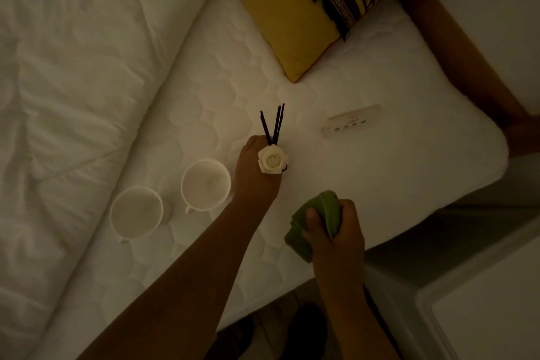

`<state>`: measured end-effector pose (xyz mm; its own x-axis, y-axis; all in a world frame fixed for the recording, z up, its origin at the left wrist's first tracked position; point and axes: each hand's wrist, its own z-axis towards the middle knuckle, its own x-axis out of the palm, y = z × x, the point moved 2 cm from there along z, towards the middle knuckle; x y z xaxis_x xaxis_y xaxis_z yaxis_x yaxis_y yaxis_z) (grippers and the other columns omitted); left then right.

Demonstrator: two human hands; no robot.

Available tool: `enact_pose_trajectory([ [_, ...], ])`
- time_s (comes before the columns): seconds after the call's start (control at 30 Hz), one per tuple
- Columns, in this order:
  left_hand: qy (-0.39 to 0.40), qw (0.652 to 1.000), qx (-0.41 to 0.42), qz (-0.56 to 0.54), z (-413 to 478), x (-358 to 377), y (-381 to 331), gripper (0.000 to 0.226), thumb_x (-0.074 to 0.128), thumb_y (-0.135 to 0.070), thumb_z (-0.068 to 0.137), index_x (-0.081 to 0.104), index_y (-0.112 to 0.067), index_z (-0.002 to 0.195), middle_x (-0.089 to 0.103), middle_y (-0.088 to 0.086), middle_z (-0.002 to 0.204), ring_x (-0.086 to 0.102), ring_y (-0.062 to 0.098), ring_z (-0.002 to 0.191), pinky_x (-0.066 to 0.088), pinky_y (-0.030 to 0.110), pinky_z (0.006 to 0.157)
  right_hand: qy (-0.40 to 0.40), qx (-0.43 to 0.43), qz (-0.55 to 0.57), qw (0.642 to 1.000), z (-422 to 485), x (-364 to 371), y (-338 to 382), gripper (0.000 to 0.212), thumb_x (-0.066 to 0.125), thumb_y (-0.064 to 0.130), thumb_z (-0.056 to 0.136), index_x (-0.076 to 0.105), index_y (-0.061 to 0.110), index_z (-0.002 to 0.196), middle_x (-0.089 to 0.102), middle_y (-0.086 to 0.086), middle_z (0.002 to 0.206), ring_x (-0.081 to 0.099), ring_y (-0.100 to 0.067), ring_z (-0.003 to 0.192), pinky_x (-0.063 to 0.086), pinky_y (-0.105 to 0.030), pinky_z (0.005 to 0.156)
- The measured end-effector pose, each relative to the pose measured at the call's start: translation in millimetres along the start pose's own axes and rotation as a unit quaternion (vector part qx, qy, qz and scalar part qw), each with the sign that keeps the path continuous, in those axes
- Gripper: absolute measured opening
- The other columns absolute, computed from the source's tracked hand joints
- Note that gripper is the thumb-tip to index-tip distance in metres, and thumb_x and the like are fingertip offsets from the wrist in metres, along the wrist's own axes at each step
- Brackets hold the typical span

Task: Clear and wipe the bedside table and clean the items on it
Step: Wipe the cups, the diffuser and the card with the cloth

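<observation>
The clearing step looked nearly done, with the items lying on the bed rather than the bench. The left hand had its fingers curled round a diffuser at mid-mattress, just right of the cups; its white rose topped the fist and dark sticks fanned toward the far side. The vessel itself was hidden under the hand, and I could not tell whether it rested on the mattress or hung just above it. The right hand, nearer and to the right, was clenched on a bunched green cloth.

The next move probably called for bringing cloth and diffuser together, or setting the diffuser down upright on soft bedding, where it might tip; a steady base mattered.

Two white cups stood side by side left of the diffuser; a flat white unit — perhaps a remote — lay to the far right. The quilted mattress was bare, a rumpled duvet pushed left, a yellow patterned pillow at the far end, a wooden frame to the right; the pale slab at the near right was likely the bench. The room was dim.
</observation>
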<state>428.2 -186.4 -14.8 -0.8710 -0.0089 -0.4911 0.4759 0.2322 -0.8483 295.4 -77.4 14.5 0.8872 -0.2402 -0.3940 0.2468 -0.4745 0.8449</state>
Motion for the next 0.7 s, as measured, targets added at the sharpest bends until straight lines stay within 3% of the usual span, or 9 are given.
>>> enact_pose_trajectory([
  [0.13, -0.035, 0.999, -0.038, 0.014, -13, 1, 2, 0.031, 0.078, -0.021, 0.078, 0.050, -0.025, 0.091, 0.060, 0.007, 0.100, 0.060, 0.019, 0.087, 0.054, 0.035, 0.078, -0.004, -0.030, -0.015, 0.999, 4, -7, 5, 0.014, 0.065, 0.030, 0.088, 0.053, 0.023, 0.089, 0.057, 0.000, 0.082, 0.060, -0.015, 0.076, 0.057, -0.040, 0.074],
  [0.3, -0.057, 0.990, -0.092, 0.089, -42, 3, 10, 0.040, 0.074, -0.029, 0.081, 0.055, -0.018, 0.114, 0.054, -0.002, 0.109, 0.051, 0.013, 0.099, 0.042, 0.027, 0.084, 0.031, -0.069, -0.031, 0.997, 5, -16, 10, 0.021, 0.062, 0.039, 0.085, 0.053, 0.021, 0.090, 0.056, 0.000, 0.083, 0.060, -0.016, 0.077, 0.056, -0.039, 0.072],
  [0.43, -0.057, 0.990, -0.112, 0.067, -67, 17, 2, 0.004, 0.059, -0.030, 0.093, 0.058, -0.026, 0.091, 0.061, -0.008, 0.082, 0.058, 0.007, 0.074, 0.052, 0.026, 0.072, 0.031, -0.042, 0.004, 0.999, 7, -27, 6, 0.020, 0.063, 0.038, 0.085, 0.055, 0.021, 0.092, 0.059, -0.002, 0.086, 0.062, -0.019, 0.081, 0.057, -0.045, 0.076],
  [0.5, -0.026, 0.996, -0.066, 0.051, -69, 31, -8, 0.010, 0.055, -0.029, 0.095, 0.058, -0.027, 0.085, 0.061, -0.009, 0.077, 0.057, 0.004, 0.070, 0.047, 0.021, 0.068, 0.026, -0.031, 0.016, 0.999, 8, -35, 5, 0.017, 0.063, 0.037, 0.085, 0.055, 0.025, 0.093, 0.060, -0.001, 0.087, 0.063, -0.018, 0.081, 0.058, -0.045, 0.076],
  [0.57, -0.009, 0.999, -0.014, 0.052, -58, 46, -19, 0.007, 0.055, -0.027, 0.095, 0.061, -0.026, 0.097, 0.062, -0.012, 0.087, 0.057, 0.002, 0.075, 0.049, 0.020, 0.071, 0.020, -0.033, 0.024, 0.999, 12, -44, 5, 0.016, 0.063, 0.038, 0.085, 0.054, 0.026, 0.090, 0.060, -0.001, 0.085, 0.063, -0.018, 0.080, 0.058, -0.043, 0.075],
  [0.7, -0.006, 0.999, 0.032, 0.028, -18, 75, -37, 0.040, 0.057, -0.022, 0.095, 0.049, -0.018, 0.134, 0.056, -0.001, 0.125, 0.054, 0.009, 0.109, 0.050, 0.026, 0.092, -0.009, -0.035, 0.040, 0.999, 26, -63, 5, 0.011, 0.063, 0.034, 0.087, 0.053, 0.029, 0.085, 0.059, 0.002, 0.081, 0.061, -0.009, 0.074, 0.054, -0.033, 0.070],
])
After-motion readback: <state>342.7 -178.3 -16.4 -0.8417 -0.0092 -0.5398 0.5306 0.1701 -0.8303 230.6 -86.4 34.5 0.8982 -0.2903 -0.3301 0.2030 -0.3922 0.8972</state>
